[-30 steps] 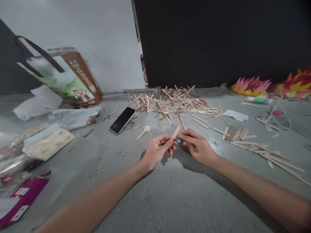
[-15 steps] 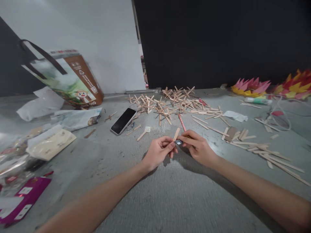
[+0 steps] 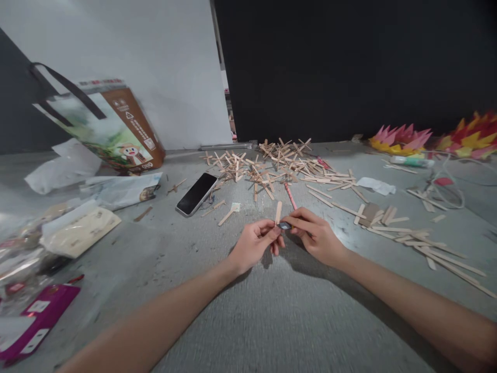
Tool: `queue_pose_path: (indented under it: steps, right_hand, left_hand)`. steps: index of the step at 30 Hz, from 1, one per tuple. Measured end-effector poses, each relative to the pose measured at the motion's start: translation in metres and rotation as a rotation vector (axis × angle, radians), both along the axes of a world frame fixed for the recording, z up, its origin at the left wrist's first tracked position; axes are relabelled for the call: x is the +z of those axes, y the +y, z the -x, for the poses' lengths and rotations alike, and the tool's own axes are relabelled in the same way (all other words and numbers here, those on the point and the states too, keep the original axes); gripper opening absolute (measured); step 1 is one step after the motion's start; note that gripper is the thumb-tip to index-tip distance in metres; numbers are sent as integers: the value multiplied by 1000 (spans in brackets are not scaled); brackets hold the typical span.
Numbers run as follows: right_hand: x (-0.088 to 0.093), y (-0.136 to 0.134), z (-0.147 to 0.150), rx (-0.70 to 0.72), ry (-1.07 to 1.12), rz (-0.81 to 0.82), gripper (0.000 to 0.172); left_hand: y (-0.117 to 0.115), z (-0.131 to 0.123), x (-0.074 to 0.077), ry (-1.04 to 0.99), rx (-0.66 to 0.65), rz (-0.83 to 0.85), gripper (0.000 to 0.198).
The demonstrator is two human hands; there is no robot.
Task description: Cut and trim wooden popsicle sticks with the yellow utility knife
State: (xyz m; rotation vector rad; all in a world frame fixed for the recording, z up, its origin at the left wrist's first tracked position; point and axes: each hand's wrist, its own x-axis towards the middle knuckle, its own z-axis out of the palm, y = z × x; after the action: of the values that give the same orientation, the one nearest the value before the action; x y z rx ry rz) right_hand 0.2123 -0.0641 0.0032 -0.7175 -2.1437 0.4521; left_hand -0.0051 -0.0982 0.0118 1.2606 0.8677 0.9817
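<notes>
Since the earlier frames, the wooden stick (image 3: 278,212) has swung from a rightward lean to nearly upright; both hands keep their places. The left hand (image 3: 251,246) pinches the stick's lower end between thumb and fingers, above the grey tabletop (image 3: 248,321). The right hand (image 3: 320,238) grips one small dark-edged piece (image 3: 285,226) beside the stick's base; whether the two touch cannot be determined.

Containers: one printed carrier bag (image 3: 116,129) stands at far left, handles up; its contents cannot be seen. In front of it lie a white plastic bag (image 3: 62,168) and a printed wrapper (image 3: 124,189). One cream packet (image 3: 79,233) lies nearer, among clear packaging (image 3: 17,264) with a red item visible. One magenta case (image 3: 46,318) lies at lower left, contents not determinable.

Count: one phone (image 3: 197,194), screen dark; one pink striped rod (image 3: 290,197), its near end at the right hand; two petalled paper pieces, one pink and yellow (image 3: 399,140), one red and yellow (image 3: 471,137); one green-and-white tube (image 3: 411,161). The heap of crossed sticks (image 3: 252,168) overlaps too much to count.
</notes>
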Motion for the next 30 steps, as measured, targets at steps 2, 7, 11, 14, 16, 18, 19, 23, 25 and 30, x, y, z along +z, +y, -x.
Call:
queue_pose_path:
  steps: [2, 7, 11, 14, 16, 18, 19, 23, 25, 30]
  right_hand:
    - [1, 0, -1, 7, 12, 20, 32]
    - [1, 0, -2, -6, 39, 35, 32]
    - [-2, 1, -2, 4, 25, 29, 31]
    - [-3, 2, -2, 1, 11, 16, 30]
    - [-3, 2, -2, 3, 1, 26, 30]
    - [-5, 3, -3, 12, 0, 42, 31]
    - [-5, 3, -3, 16, 0, 48, 31]
    - [-7, 4, -4, 21, 2, 39, 30]
    - [-7, 3, -3, 19, 2, 29, 31]
    - [-4, 3, -2, 10, 9, 15, 31]
  left_hand:
    - [0, 0, 0, -5, 17, 7, 45]
    - [1, 1, 2, -38, 71, 22, 43]
    - [2, 1, -1, -28, 36, 16, 44]
    - [2, 2, -3, -23, 26, 6, 44]
    - [2, 2, -4, -18, 21, 2, 45]
    - [2, 2, -4, -16, 14, 0, 45]
    - [2, 2, -3, -13, 11, -1, 45]
    - [2, 2, -1, -3, 7, -4, 45]
    - [1, 1, -1, -5, 10, 2, 45]
    - [2, 1, -2, -5, 4, 3, 44]
